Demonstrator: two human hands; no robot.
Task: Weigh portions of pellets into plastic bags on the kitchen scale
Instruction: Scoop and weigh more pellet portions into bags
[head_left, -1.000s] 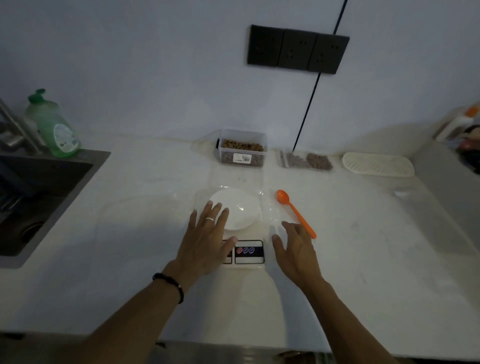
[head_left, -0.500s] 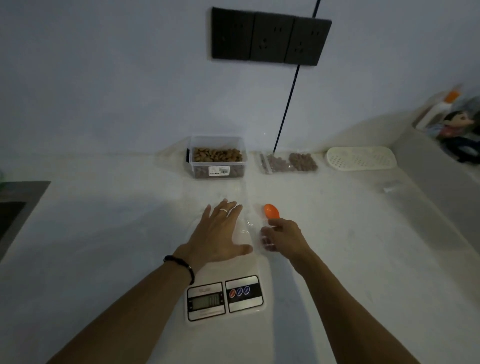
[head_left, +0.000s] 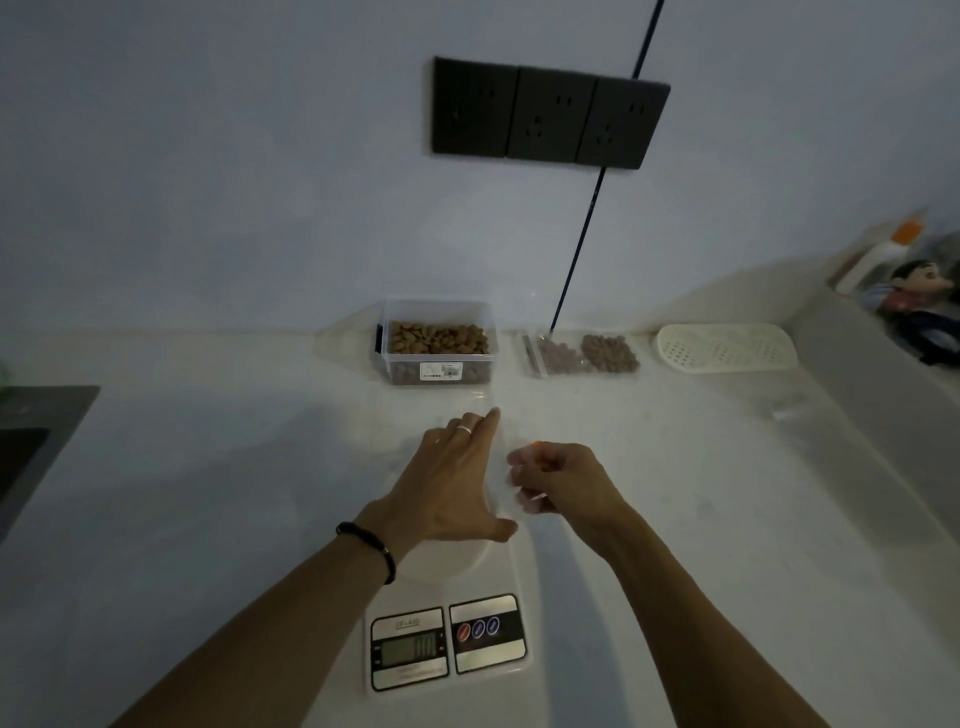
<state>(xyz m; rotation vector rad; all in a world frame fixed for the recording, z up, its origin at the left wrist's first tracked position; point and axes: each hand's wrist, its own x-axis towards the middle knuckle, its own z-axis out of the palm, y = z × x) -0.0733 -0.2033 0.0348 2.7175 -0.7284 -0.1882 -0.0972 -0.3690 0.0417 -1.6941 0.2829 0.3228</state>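
Overall, a pale worktop (head_left: 208, 493) fills the lower frame, meeting a blank wall carrying three dark sockets (head_left: 550, 115) at 12 o'clock. A sink (head_left: 31, 447) edge shows at 9 o'clock. The kitchen scale (head_left: 449, 636) sits at 6 o'clock, display lit, digits unreadable. A perforated white tray (head_left: 727, 347) lies at 2 o'clock. A clear box of pellets (head_left: 437, 340) stands against the wall, just left of centre; immediately to its right lies a filled plastic bag (head_left: 584, 354) of pellets.

The left hand (head_left: 457, 480) extends flat, fingers straight, over the scale's far end, pressing what appears to be a clear plastic bag (head_left: 498, 467); the film is barely discernible. The right hand (head_left: 563, 483), just beside the left, has fingers curled, pinching the bag's edge; a sliver of an orange spoon (head_left: 536, 443) shows behind its knuckles, and whether the hand touches it cannot be determined. A ring (head_left: 464, 428) and a dark bracelet (head_left: 371, 548) are on the left hand and wrist.
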